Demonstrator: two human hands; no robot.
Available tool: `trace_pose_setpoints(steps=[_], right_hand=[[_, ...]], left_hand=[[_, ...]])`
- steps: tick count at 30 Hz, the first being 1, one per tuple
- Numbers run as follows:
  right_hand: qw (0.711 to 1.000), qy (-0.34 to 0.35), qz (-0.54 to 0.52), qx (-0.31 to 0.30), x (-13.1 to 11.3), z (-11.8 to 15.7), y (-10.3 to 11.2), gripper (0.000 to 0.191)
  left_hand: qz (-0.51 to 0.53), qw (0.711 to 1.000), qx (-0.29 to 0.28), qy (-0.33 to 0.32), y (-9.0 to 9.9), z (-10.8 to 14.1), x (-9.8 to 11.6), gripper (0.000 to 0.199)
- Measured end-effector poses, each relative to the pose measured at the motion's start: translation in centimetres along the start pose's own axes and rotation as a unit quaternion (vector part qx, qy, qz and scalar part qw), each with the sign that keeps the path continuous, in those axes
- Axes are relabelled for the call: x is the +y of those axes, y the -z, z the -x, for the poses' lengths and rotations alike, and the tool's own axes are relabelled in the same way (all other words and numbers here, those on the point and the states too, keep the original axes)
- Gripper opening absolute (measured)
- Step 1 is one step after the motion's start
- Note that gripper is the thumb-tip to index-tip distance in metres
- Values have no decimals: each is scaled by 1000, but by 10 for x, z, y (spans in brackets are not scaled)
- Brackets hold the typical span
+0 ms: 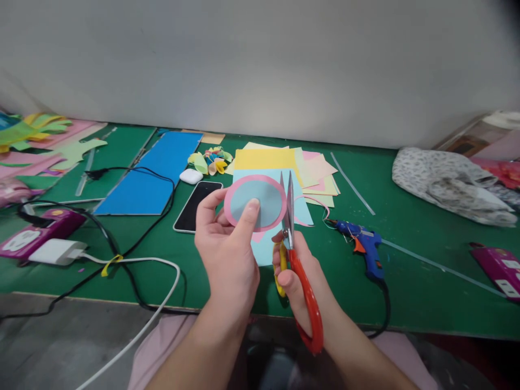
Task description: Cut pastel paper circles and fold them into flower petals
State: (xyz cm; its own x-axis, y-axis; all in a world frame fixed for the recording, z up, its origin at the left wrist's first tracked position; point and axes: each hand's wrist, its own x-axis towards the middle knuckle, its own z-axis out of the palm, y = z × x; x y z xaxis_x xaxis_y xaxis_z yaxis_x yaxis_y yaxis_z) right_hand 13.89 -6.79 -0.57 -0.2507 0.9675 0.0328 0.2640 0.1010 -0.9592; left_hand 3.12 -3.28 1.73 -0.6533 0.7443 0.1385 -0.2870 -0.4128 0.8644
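A round light-blue paper disc with a pink rim [266, 203] is pinched in my left hand [231, 233], the thumb lying on its face. My right hand [303, 276] grips scissors [309, 303] with one red and one yellow handle. Their blades point away from me, slightly parted, beside the disc's right edge. Beneath and behind the disc lie light-blue sheets [303, 210] and a yellow sheet [264, 159]. A thin curled pink strip [320, 202] rests to the right of the disc.
A blue glue gun [368, 249] lies right on the green table [325, 303]. To the left are a phone [197, 208], a white case [190, 176], small paper flowers [211, 161], a blue board [150, 173], tangled cables and a purple power strip [44, 233]. A patterned cloth [442, 184] sits far right.
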Motion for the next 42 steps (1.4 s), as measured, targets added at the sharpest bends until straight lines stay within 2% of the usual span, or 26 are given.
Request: trace_pose_setpoints(steps=[7, 27, 37, 42], right_hand=[[999, -35, -15, -16, 2, 1, 0, 82], [1000, -7, -20, -11, 4, -1, 0, 75], [999, -13, -27, -10, 2, -1, 4, 79], [1000, -4, -27, -14, 4, -1, 4, 80]], left_hand=[[-53, 998, 1, -23, 2, -2, 0, 40], [-51, 996, -7, -72, 5, -8, 7, 41], [-94, 994, -2, -59, 8, -13, 15, 39], [-84, 994, -27, -69, 13, -17, 12, 42]])
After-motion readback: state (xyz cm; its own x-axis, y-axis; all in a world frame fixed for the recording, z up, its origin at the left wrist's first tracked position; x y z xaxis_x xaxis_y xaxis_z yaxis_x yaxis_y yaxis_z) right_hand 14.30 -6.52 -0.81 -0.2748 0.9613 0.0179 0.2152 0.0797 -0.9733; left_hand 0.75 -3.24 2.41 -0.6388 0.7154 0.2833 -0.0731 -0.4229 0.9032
